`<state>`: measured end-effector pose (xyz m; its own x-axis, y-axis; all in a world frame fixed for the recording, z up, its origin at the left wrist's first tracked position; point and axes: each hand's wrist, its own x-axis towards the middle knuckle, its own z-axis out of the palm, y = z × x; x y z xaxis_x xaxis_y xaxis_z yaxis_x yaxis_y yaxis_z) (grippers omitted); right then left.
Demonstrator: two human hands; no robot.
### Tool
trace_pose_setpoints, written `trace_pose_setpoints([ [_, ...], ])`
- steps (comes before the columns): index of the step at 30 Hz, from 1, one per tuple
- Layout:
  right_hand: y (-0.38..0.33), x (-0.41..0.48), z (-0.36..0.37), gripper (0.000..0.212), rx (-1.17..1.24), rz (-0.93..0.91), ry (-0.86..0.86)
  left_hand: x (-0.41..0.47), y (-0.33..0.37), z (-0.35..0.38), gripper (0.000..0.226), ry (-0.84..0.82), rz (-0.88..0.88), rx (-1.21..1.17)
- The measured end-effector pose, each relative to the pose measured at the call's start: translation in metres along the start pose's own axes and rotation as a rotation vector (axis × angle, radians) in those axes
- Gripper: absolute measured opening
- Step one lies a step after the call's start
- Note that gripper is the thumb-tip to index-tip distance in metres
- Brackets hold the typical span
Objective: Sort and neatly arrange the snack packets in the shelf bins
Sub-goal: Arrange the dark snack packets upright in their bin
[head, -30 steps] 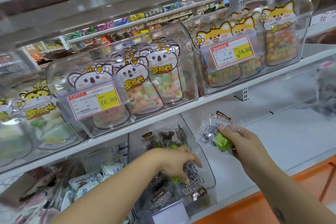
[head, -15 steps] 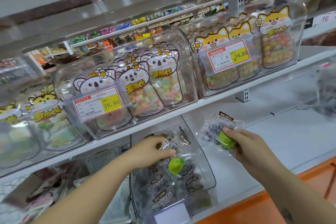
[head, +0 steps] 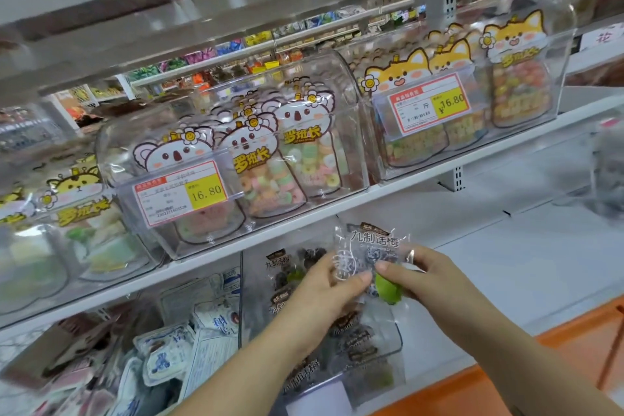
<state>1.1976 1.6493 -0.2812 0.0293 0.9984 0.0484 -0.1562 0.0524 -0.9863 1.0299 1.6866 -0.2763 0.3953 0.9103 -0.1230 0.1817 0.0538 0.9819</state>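
Observation:
Both hands hold one clear plum snack packet [head: 368, 248] with a green dot, above the lower shelf's clear bin [head: 388, 344]. My left hand [head: 324, 290] pinches the packet's left side. My right hand [head: 425, 277] pinches its right side by the green dot. Several more packets of the same kind [head: 351, 338] lie in the bin below; my left hand hides some of them.
On the upper shelf stand clear bins of koala candy bags [head: 256, 165] and fox candy bags [head: 472, 88] with price tags. A bin of white and blue packets [head: 175, 348] sits at lower left. Bare white shelf [head: 523, 257] lies to the right, with an orange edge.
My left hand rose out of the bin and took hold of the left side of the packet in my right hand. The right hand shifted the packet left, over the bin.

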Motion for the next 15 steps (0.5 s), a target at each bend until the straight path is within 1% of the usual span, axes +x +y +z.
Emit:
trace_pose_setpoints([
  [1, 0.000, 0.000, 0.002, 0.020, 0.018, -0.012, 0.007, 0.003, -0.002, 0.002, 0.067, 0.002, 0.034, 0.028],
  [2, 0.002, 0.002, 0.002, 0.031, 0.034, -0.017, 0.039, 0.005, -0.001, 0.003, 0.062, 0.004, 0.064, 0.036],
  [3, 0.003, 0.004, 0.002, 0.051, 0.054, -0.010, 0.072, 0.007, -0.001, 0.002, 0.061, 0.001, 0.080, 0.032],
  [4, 0.006, 0.008, 0.001, 0.075, 0.089, 0.011, 0.092, 0.009, 0.000, 0.001, 0.061, -0.008, 0.086, 0.022],
  [5, 0.007, 0.012, -0.001, 0.097, 0.135, 0.044, 0.085, 0.012, 0.000, 0.000, 0.061, -0.022, 0.095, 0.004],
  [6, 0.009, 0.015, -0.004, 0.112, 0.172, 0.078, 0.050, 0.014, -0.001, -0.001, 0.063, -0.031, 0.097, 0.001],
  [7, 0.008, 0.015, -0.007, 0.114, 0.179, 0.104, -0.004, 0.016, -0.002, -0.002, 0.070, -0.037, 0.083, 0.005],
  [8, 0.006, 0.015, -0.009, 0.100, 0.158, 0.112, -0.065, 0.018, -0.002, -0.002, 0.081, -0.039, 0.061, 0.020],
  [9, 0.003, 0.014, -0.011, 0.076, 0.116, 0.103, -0.100, 0.019, -0.003, -0.002, 0.091, -0.052, 0.041, 0.033],
  [10, 0.002, 0.013, -0.010, 0.053, 0.084, 0.083, -0.091, 0.020, -0.003, -0.003, 0.096, -0.072, 0.025, 0.056],
  [11, 0.000, 0.013, -0.011, 0.039, 0.073, 0.068, -0.050, 0.021, -0.003, -0.006, 0.095, -0.086, 0.010, 0.103],
  [12, 0.002, 0.014, -0.012, 0.033, 0.077, 0.060, 0.011, 0.022, 0.000, -0.009, 0.089, -0.091, 0.003, 0.187],
  [13, 0.004, 0.016, -0.015, 0.031, 0.095, 0.054, 0.076, 0.025, 0.004, -0.014, 0.079, -0.068, 0.003, 0.299],
  [15, 0.009, 0.024, -0.022, 0.038, 0.154, 0.059, 0.234, 0.031, 0.011, -0.030, 0.052, 0.103, 0.005, 0.578],
])
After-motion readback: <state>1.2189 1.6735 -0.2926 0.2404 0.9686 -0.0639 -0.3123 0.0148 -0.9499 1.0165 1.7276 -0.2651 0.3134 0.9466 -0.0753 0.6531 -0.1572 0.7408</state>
